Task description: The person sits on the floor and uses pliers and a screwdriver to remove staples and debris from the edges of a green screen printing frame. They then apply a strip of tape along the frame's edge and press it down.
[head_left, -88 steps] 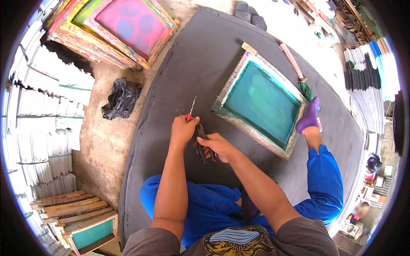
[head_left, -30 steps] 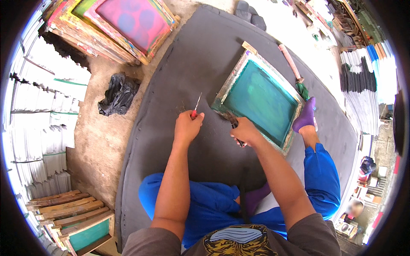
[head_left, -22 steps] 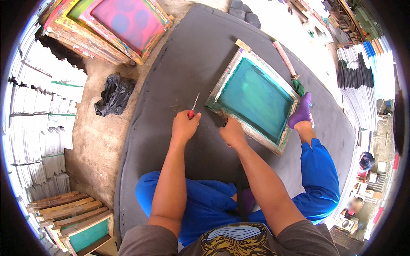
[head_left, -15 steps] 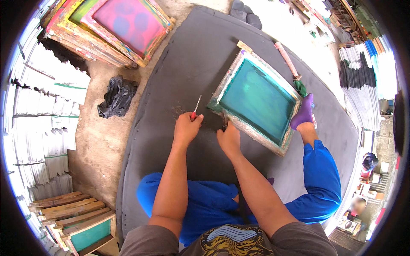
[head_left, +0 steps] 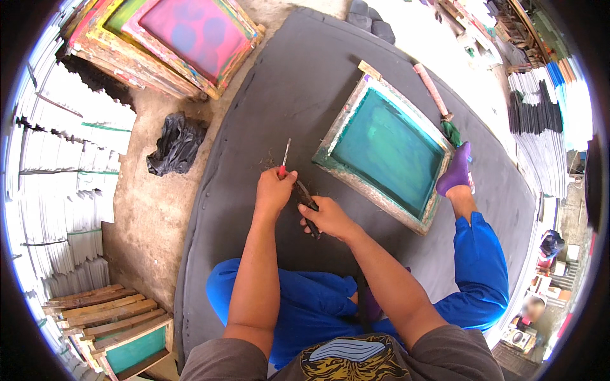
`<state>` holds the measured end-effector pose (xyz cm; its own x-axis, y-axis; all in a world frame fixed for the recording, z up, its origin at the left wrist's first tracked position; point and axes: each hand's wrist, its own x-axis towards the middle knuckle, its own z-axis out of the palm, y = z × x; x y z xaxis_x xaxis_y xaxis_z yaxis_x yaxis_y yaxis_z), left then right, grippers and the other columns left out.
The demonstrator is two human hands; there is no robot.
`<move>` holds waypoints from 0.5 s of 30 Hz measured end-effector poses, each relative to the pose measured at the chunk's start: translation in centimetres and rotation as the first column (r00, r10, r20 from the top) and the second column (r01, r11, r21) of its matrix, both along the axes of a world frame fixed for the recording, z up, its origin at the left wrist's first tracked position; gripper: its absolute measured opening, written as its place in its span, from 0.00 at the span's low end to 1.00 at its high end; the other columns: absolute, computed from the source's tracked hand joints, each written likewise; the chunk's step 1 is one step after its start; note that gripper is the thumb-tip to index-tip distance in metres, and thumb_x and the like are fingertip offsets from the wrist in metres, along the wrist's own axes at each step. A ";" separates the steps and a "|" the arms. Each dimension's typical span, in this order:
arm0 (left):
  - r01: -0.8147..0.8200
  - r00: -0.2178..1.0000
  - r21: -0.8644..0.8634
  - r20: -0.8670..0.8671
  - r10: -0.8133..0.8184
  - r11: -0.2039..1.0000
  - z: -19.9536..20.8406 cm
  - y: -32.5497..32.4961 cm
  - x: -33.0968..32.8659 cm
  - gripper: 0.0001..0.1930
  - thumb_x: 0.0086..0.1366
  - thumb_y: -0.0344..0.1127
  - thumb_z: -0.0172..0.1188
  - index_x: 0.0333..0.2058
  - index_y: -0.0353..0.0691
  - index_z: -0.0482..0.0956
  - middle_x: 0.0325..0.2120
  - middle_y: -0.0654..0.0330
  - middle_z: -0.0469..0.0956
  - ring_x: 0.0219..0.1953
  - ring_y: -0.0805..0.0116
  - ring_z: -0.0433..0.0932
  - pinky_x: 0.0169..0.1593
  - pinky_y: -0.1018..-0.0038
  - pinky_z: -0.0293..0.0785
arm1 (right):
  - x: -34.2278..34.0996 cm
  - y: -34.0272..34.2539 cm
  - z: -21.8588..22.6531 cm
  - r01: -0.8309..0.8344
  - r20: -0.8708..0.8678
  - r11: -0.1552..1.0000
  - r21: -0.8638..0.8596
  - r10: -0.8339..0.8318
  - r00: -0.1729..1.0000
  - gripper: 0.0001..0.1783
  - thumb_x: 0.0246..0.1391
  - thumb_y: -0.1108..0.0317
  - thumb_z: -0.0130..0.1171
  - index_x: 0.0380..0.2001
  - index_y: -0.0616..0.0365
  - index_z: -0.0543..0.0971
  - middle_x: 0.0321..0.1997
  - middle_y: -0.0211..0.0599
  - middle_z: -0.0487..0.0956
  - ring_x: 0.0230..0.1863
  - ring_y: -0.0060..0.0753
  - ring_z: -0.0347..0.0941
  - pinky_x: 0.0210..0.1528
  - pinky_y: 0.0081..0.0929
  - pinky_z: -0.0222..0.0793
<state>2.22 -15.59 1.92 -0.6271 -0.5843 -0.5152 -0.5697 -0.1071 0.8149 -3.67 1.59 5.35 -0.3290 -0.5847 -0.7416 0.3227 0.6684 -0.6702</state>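
My left hand (head_left: pixel 273 192) is closed round the red handle of a screwdriver-like tool (head_left: pixel 286 152), its slim metal shaft pointing away from me. In my right hand (head_left: pixel 330 217) is a pair of dark pliers (head_left: pixel 307 198), handles toward me and jaws beside my left fingers. Whether the jaws touch anything I cannot tell. To the right of both hands lies a wooden screen-printing frame (head_left: pixel 372 197) with teal mesh, tilted on the dark mat (head_left: pixel 273 108). Small brownish scraps (head_left: pixel 270 157) are scattered beyond my left hand.
My foot in a purple sock (head_left: pixel 455 170) rests at the frame's right edge. Behind it lies a pink stick (head_left: pixel 430 89) with green cloth. A black plastic bag (head_left: pixel 176 145) is on the floor at left, near stacked paint-stained frames (head_left: pixel 152 70). More wooden frames (head_left: pixel 114 320) stand lower left.
My right hand has drawn the pliers away from the frame's near edge, leftward and toward me, beside my left hand. The red-handled tool has shifted slightly left.
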 end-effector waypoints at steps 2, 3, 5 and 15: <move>-0.021 1.000 -0.088 0.020 0.023 0.996 0.2 -0.1 0.0 0.18 0.65 0.45 0.70 0.31 0.31 0.84 0.24 0.52 0.83 0.29 0.57 0.83 0.37 0.61 0.76 | -0.4 0.5 0.0 0.073 0.095 0.997 -0.016 -0.071 0.993 0.23 0.73 0.50 0.56 0.54 0.62 0.76 0.40 0.47 0.86 0.38 0.39 0.87 0.33 0.34 0.82; -0.031 0.999 -0.132 0.030 0.035 0.991 0.5 -0.2 0.0 0.19 0.64 0.46 0.71 0.31 0.31 0.84 0.24 0.51 0.83 0.29 0.56 0.84 0.38 0.61 0.76 | -0.7 0.8 0.0 0.109 0.143 0.994 -0.022 -0.105 0.984 0.25 0.75 0.48 0.54 0.55 0.61 0.75 0.42 0.46 0.86 0.39 0.36 0.87 0.33 0.32 0.83; -0.005 0.997 -0.146 0.073 0.016 0.989 1.8 -0.4 0.0 0.21 0.64 0.48 0.71 0.29 0.32 0.82 0.23 0.51 0.82 0.29 0.53 0.83 0.38 0.59 0.76 | -2.2 1.8 0.9 0.191 0.209 0.981 0.015 -0.190 0.959 0.26 0.75 0.48 0.54 0.58 0.62 0.74 0.44 0.50 0.86 0.38 0.39 0.87 0.34 0.34 0.84; 0.038 0.994 -0.123 0.107 -0.025 0.992 1.8 -0.5 -0.2 0.29 0.64 0.57 0.70 0.24 0.33 0.76 0.22 0.49 0.80 0.28 0.49 0.80 0.37 0.56 0.73 | -11.8 3.7 3.9 -0.014 0.281 0.979 0.205 -0.045 0.959 0.25 0.75 0.51 0.53 0.57 0.64 0.73 0.42 0.58 0.86 0.37 0.50 0.88 0.32 0.46 0.84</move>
